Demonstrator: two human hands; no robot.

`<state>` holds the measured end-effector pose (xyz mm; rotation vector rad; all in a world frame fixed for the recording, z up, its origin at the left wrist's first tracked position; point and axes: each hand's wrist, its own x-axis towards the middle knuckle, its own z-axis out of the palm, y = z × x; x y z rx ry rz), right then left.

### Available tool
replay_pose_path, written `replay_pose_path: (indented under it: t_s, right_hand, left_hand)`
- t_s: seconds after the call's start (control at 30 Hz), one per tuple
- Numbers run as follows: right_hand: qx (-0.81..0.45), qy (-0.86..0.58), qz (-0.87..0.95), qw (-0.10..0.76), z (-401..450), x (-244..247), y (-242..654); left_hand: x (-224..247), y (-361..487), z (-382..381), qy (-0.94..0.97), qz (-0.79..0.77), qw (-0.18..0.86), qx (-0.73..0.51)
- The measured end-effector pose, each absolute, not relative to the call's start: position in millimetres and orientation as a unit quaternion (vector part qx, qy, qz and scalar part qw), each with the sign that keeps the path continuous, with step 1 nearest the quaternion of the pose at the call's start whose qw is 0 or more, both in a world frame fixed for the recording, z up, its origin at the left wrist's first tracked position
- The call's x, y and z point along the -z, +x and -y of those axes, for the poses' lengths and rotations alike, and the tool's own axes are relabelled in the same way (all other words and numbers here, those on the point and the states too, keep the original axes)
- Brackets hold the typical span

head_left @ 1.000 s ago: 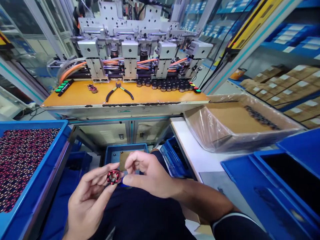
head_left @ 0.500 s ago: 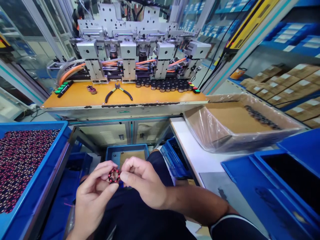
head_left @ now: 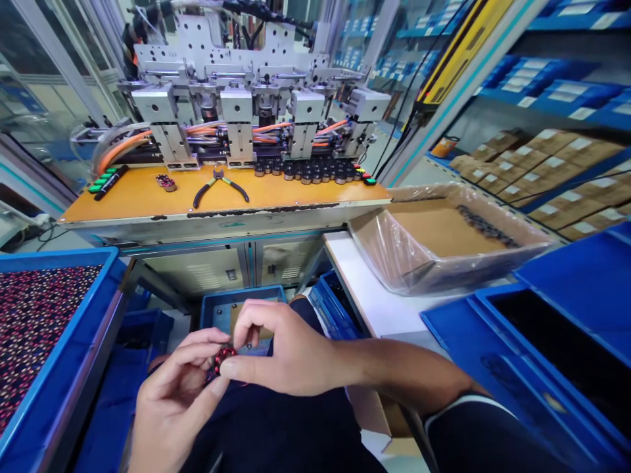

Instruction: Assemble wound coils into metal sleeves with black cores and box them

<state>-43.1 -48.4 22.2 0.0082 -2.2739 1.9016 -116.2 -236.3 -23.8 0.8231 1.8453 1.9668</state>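
My left hand (head_left: 172, 387) holds a small ring-shaped motor stator (head_left: 223, 359) with red and black windings, its thumb below and its fingers behind. The thumb of my right hand (head_left: 290, 351) presses on the stator's right side, while that hand's fingers curl above it. Part of the ring is covered by the thumb and fingertips. Both hands are in front of my body, over the near end of a blue bin (head_left: 210, 301) on the floor. To the left, a large blue crate (head_left: 109, 266) is filled with many similar red and black stators.
Ahead stands a machine (head_left: 236, 108) over an orange worktop (head_left: 276, 195). Pliers (head_left: 220, 187), a small stack of stators (head_left: 166, 183), markers (head_left: 111, 182) and rows of black parts (head_left: 315, 172) lie there. At right are a plastic-lined box (head_left: 394, 259) and a blue bin (head_left: 488, 295).
The stator has turned, so its open centre no longer faces me. My right thumb has come over its side and the right fingers have lifted and curled. The view has shifted slightly.
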Motion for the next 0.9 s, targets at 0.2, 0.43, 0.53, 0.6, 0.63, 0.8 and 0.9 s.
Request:
replay_pose_path:
  t_s: [0.2, 0.43, 0.53, 0.6, 0.63, 0.8, 0.9]
  right_hand:
    - [-0.660, 0.024, 0.750, 0.020, 46.1, -26.3, -46.8]
    - [-0.699, -0.022, 0.713, -0.054, 29.5, -28.1, -52.5]
    - [-0.720, -0.081, 0.687, -0.059, 29.1, -27.3, -47.9]
    - [-0.740, -0.086, 0.661, -0.089, 32.6, -27.3, -43.2]
    - [-0.747, -0.082, 0.651, -0.106, 35.0, -27.1, -40.9]
    - [-0.770, -0.059, 0.624, -0.121, 39.7, -21.6, -34.4]
    - [-0.742, -0.039, 0.659, -0.114, 28.4, -20.0, -33.7]
  left_hand:
    - [22.4, -115.9, 241.9, 0.275, -0.637, 0.227, -0.683]
    - [5.7, -103.6, 234.5, 0.136, -0.578, 0.286, -0.752]
    - [6.0, -105.6, 233.2, 0.154, -0.587, 0.274, -0.746]
    - [11.3, -110.5, 235.0, 0.192, -0.587, 0.282, -0.734]
    - [14.4, -113.2, 236.1, 0.214, -0.585, 0.287, -0.728]
    - [21.2, -119.0, 239.9, 0.247, -0.570, 0.311, -0.719]
    - [16.5, -115.9, 239.5, 0.219, -0.566, 0.321, -0.727]
